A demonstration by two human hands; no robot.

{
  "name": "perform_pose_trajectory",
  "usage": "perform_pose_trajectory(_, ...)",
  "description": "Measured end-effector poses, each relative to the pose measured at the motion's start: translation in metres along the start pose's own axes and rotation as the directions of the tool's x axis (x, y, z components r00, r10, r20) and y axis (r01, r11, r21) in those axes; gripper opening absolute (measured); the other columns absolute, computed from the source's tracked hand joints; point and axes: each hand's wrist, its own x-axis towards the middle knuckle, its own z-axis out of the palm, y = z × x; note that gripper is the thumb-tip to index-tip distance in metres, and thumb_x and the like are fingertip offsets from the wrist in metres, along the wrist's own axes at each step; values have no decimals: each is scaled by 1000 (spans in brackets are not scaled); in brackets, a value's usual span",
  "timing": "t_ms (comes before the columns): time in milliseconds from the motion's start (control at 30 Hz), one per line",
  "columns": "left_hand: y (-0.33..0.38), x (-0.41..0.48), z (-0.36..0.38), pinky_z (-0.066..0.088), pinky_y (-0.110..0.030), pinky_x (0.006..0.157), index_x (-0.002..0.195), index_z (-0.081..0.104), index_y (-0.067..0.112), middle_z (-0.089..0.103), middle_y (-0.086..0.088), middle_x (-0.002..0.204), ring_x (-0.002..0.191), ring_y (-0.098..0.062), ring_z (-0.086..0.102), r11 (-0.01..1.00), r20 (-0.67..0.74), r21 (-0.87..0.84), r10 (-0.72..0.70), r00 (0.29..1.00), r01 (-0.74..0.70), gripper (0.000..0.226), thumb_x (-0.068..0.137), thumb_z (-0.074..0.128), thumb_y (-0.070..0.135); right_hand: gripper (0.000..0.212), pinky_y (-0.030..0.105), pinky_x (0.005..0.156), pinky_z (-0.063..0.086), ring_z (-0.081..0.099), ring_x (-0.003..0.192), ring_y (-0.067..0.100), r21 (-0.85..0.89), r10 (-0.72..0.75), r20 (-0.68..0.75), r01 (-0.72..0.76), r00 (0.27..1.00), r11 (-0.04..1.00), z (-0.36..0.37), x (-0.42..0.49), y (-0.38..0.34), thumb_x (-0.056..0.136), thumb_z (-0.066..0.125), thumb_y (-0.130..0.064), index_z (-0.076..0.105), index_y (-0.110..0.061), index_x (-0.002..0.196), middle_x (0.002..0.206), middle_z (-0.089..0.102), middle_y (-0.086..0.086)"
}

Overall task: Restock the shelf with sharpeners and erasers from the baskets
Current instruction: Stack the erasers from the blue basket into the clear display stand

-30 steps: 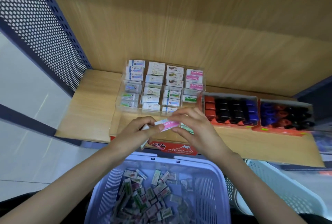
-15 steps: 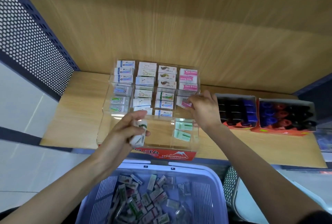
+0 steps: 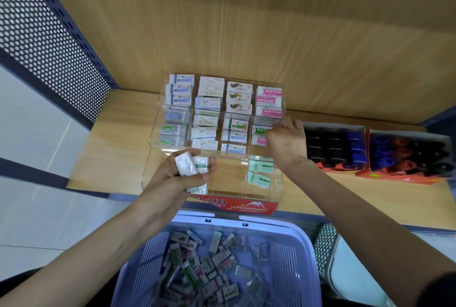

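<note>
Purple basket (image 3: 138, 269): nearest, at 6 o'clock; loose erasers (image 3: 197, 264) are heaped inside it.
Left hand (image 3: 172, 183): raised over the front edge of the display tray (image 3: 246, 207); the fingers are clasped round a small stack of held erasers (image 3: 188, 166).
Held erasers' axis: roughly 12 to 6 o'clock, crosswise to the stocked rows, which lie 9 to 3 o'clock; a quarter turn is judged necessary before one is slotted in.
Gaps: the front tier is seen bare apart from two green packs at its 3 o'clock end.
Right hand (image 3: 287, 145): farther in, at the middle tier's rightmost column; the fingers are curled against the 3 o'clock end of a pink eraser (image 3: 260, 139). Whether it is pinched or released cannot be told.
Nearer hand: the left is closer to the bare front slots.
Sharpener boxes (image 3: 335, 146): at 3 o'clock of the tray, on the shelf (image 3: 118, 139).
</note>
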Motion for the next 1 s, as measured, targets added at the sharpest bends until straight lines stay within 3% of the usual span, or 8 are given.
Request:
perform_pose_trajectory(133,0,-1,1,55,-39,84,111,51,15,70,-8,111,103,-25,67,996,33,-85,-34,999,37,49,67,62,-3,18,38,83,42,55,94,32,-30,80,104,-77,991,997,-9,1,-7,51,75,3,66,-7,62,70,62,8)
perform_pose_trajectory(200,-1,-1,1,56,-40,80,112,50,12,69,-12,112,101,-27,68,986,38,-156,-54,998,60,45,70,60,0,28,35,72,47,58,74,29,3,114,10,-114,993,993,-9,-3,-5,32,84,-3,61,-9,48,55,57,6)
perform_pose_trajectory(300,-1,-2,3,57,-38,78,113,48,11,69,-13,113,102,-28,67,971,56,-229,-64,996,75,43,72,57,1,19,40,80,46,57,78,32,269,170,-180,-118,969,956,-23,-18,-10,57,84,-17,69,-10,65,70,64,9)
perform_pose_trajectory(400,-1,-2,5,58,-39,78,112,50,10,69,-14,111,99,-29,68,964,27,-259,-58,998,63,42,72,56,-4,14,31,74,43,57,76,16,855,173,79,-156,982,495,-67,-53,-34,87,64,-21,70,-14,76,82,69,3)
perform_pose_trajectory(467,-2,-2,7,59,-36,72,117,52,8,70,-15,105,90,-26,71,961,-9,-272,-58,998,54,43,78,53,-11,16,26,73,45,57,72,7,940,14,323,-323,946,111,-87,-72,-54,91,61,-23,67,-17,77,87,70,-1)
perform_pose_trajectory(533,-2,-3,9,59,-32,68,118,54,8,69,-15,101,82,-23,70,959,-20,-279,-53,998,45,42,82,49,-14,8,23,79,48,61,80,8,904,-27,422,-423,906,-58,-93,-84,-67,89,64,-21,67,-15,84,88,69,-1)
perform_pose_trajectory(767,-4,-12,11,56,-22,60,104,59,13,67,-11,96,79,-18,65,967,13,-256,-13,1000,16,36,84,49,-15,12,4,59,43,59,66,-4,806,14,529,-497,848,-322,-99,-95,-82,84,67,-6,64,-17,80,78,64,-3)
perform_pose_trajectory(1000,-8,-12,4,52,-22,61,90,56,15,70,-5,93,83,-17,66,996,-68,-75,48,996,-53,18,83,61,-1,9,32,83,52,64,84,17,757,119,570,-463,813,-461,-93,-99,-82,85,67,-5,67,-12,90,91,67,6)
